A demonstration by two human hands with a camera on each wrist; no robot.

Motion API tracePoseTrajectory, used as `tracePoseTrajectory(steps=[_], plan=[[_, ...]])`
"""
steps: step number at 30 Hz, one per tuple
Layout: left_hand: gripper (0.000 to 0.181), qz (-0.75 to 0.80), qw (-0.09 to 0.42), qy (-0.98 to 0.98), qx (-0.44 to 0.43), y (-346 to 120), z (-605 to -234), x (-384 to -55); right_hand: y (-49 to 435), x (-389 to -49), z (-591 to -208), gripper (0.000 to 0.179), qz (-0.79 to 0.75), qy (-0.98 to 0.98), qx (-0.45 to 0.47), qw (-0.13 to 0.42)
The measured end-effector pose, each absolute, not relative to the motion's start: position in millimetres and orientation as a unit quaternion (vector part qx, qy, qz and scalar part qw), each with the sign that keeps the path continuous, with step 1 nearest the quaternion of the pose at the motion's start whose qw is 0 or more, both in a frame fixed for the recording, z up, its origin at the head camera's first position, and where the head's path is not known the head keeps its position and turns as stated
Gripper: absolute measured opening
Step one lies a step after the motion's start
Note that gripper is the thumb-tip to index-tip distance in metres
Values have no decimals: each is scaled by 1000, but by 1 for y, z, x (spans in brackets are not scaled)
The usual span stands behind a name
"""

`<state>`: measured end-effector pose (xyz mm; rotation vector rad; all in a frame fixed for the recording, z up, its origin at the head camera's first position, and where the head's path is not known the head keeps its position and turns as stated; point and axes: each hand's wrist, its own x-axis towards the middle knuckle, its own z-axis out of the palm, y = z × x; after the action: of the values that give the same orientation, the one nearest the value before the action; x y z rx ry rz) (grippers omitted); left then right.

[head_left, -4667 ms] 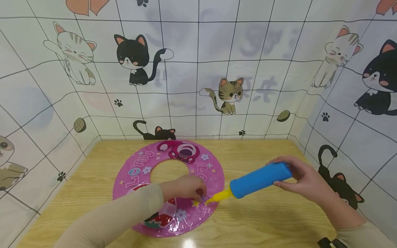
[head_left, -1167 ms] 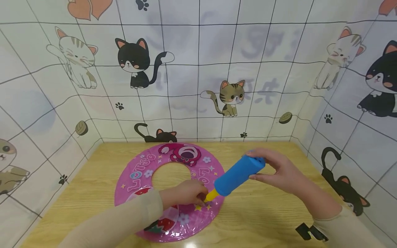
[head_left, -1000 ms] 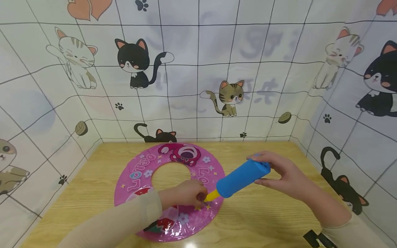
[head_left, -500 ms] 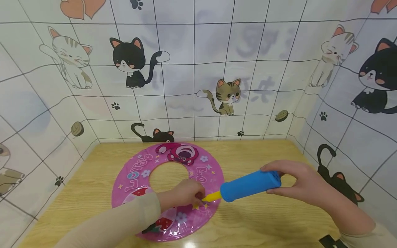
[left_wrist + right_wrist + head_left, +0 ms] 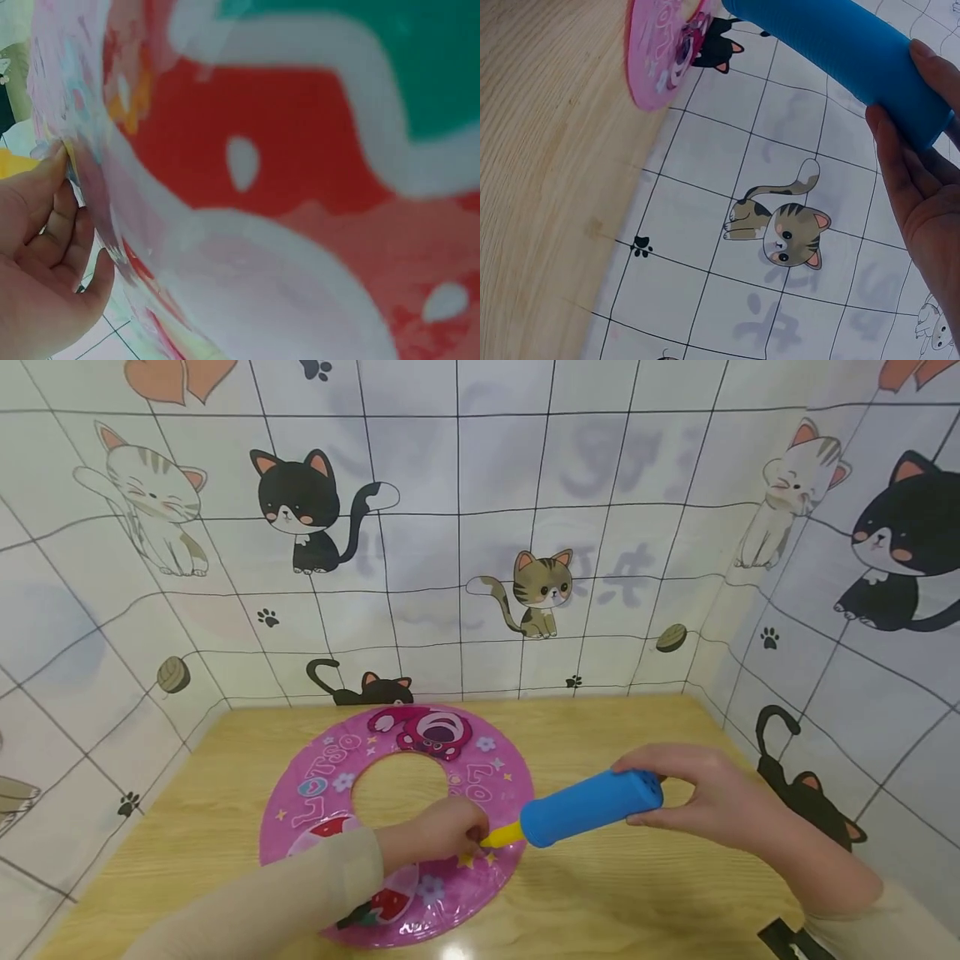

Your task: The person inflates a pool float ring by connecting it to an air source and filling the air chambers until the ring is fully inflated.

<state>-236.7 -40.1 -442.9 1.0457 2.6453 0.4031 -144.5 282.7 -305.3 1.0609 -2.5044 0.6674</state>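
A pink inflatable swim ring [image 5: 517, 777] with bear and strawberry prints lies on the table, looking plumped out. My left hand [image 5: 442, 828] reaches over its near right part. In the left wrist view, the thumb and fingers of that hand pinch a small clear valve [image 5: 43, 148] on the ring. Held by its back end in my right hand [image 5: 723, 793] is a blue hand pump [image 5: 585, 810], tilted slightly upward to the right. Its yellow nozzle [image 5: 502, 836] meets the valve at the left fingertips; those fingers hide the tip. The right wrist view shows fingers around the pump's end [image 5: 907, 90].
The wood-grain table [image 5: 615, 893] carries the ring at its left and middle. A white sheet [image 5: 420, 552] printed with grid lines and cartoon cats hangs behind the table and along both sides.
The pump has swung from a steep tilt to a flatter one, its back end lower and further right. Its nozzle, more exposed at first, now sits closer against the left fingers. The left hand stays put.
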Motion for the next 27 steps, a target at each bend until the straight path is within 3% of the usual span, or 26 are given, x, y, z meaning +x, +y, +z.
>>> tracePoseTrajectory(steps=[9, 14, 20, 27], plan=[[18, 166, 141, 909, 355, -44, -444, -237, 291, -128, -318, 67, 238, -904, 321, 153], [31, 154, 103, 905, 384, -55, -447, -236, 303, -120, -328, 67, 194, -925, 290, 149], [39, 138, 77, 908, 388, -64, -450, -234, 312, -117, -335, 62, 180, -960, 206, 63], [60, 116, 104, 905, 397, -65, -451, -232, 318, -117, -346, 69, 188, -968, 165, -3]])
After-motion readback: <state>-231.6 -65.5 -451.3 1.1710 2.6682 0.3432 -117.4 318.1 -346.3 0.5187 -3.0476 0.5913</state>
